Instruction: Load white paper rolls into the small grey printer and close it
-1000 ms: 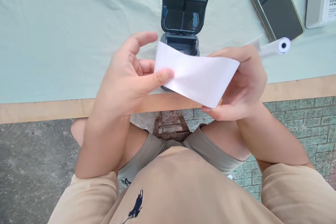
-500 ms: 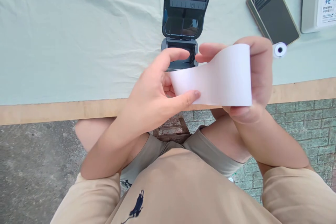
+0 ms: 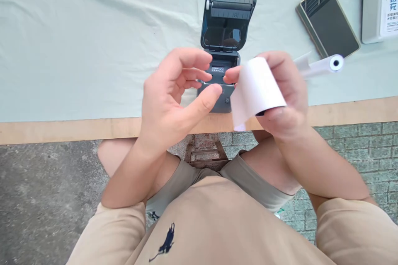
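Left hand [image 3: 168,99] spread, apparently empty; my right hand [image 3: 292,99] grips a white cylindrical paper roll [image 3: 261,83], tail loose; black plastic hinged-lid printer [image 3: 225,55] already open, roll outside.

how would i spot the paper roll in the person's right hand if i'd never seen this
Find the table, then the open dark printer near its wooden edge. Just right of the printer's lower half, the right hand holds the white roll, its loose end hanging on the left. Unlike the thinner roll lying by the phone, it is held.
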Demonstrator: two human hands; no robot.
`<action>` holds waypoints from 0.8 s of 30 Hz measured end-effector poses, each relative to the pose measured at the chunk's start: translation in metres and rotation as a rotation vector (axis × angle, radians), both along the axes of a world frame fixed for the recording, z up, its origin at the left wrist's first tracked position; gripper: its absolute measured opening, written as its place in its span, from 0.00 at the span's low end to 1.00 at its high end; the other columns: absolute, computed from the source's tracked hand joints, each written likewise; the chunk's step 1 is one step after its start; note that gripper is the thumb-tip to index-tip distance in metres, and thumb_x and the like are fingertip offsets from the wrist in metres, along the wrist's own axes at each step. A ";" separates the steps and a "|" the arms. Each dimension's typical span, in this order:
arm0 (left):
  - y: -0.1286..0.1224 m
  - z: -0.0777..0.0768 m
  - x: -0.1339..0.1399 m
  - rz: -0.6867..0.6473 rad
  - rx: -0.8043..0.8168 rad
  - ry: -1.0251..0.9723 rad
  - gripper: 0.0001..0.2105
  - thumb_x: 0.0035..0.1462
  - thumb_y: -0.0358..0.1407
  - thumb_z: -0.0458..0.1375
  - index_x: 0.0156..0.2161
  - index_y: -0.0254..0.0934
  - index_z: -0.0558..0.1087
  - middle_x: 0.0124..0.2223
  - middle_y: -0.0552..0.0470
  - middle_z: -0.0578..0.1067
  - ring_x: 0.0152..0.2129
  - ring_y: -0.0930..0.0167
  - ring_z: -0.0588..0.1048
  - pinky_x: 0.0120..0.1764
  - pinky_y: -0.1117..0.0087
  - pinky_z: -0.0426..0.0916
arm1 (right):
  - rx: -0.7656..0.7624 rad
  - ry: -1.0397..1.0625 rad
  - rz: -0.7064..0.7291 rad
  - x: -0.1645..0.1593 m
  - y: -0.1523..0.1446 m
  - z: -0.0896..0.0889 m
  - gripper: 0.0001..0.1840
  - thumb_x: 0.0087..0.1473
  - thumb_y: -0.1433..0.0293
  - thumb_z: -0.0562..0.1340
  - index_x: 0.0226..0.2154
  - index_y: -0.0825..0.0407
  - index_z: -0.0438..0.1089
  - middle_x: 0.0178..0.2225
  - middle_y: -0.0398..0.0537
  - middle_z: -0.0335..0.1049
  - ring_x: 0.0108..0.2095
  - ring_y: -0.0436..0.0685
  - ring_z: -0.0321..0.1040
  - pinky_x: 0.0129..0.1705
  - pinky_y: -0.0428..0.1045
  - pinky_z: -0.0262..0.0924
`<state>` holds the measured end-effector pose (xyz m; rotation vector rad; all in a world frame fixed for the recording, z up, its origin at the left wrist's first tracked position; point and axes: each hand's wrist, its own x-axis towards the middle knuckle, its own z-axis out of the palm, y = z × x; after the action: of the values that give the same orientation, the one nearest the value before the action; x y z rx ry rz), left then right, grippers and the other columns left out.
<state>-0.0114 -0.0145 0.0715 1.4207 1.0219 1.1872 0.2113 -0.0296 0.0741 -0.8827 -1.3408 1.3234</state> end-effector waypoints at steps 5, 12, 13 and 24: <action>0.003 -0.008 -0.001 -0.178 0.049 -0.083 0.18 0.61 0.52 0.75 0.51 0.50 0.82 0.53 0.50 0.85 0.53 0.60 0.85 0.50 0.56 0.84 | 0.053 -0.207 0.068 -0.002 -0.001 -0.005 0.41 0.59 0.32 0.69 0.60 0.42 0.71 0.63 0.49 0.76 0.60 0.63 0.76 0.59 0.62 0.78; 0.003 -0.002 0.006 -0.375 -0.130 -0.374 0.09 0.67 0.41 0.73 0.50 0.54 0.83 0.48 0.58 0.83 0.46 0.68 0.86 0.49 0.61 0.87 | 0.110 -0.297 0.116 0.004 -0.002 0.000 0.43 0.64 0.30 0.63 0.67 0.38 0.71 0.66 0.46 0.74 0.62 0.66 0.75 0.63 0.67 0.75; 0.003 0.001 0.007 -0.361 -0.180 -0.368 0.08 0.65 0.43 0.75 0.46 0.52 0.82 0.44 0.58 0.83 0.42 0.69 0.86 0.48 0.61 0.87 | 0.112 -0.300 0.118 0.003 -0.001 0.000 0.43 0.64 0.30 0.62 0.67 0.39 0.72 0.65 0.47 0.75 0.62 0.67 0.75 0.64 0.67 0.75; 0.011 0.008 0.004 -0.234 -0.395 -0.156 0.28 0.50 0.65 0.78 0.37 0.45 0.75 0.40 0.55 0.85 0.42 0.59 0.89 0.39 0.55 0.86 | 0.292 -0.491 0.019 0.014 0.019 0.009 0.34 0.68 0.35 0.62 0.59 0.42 0.75 0.59 0.49 0.77 0.55 0.60 0.77 0.54 0.59 0.76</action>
<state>-0.0070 -0.0031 0.0800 1.0841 0.8948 0.8544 0.2252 -0.0106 0.0832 -1.0274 -1.8692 0.9175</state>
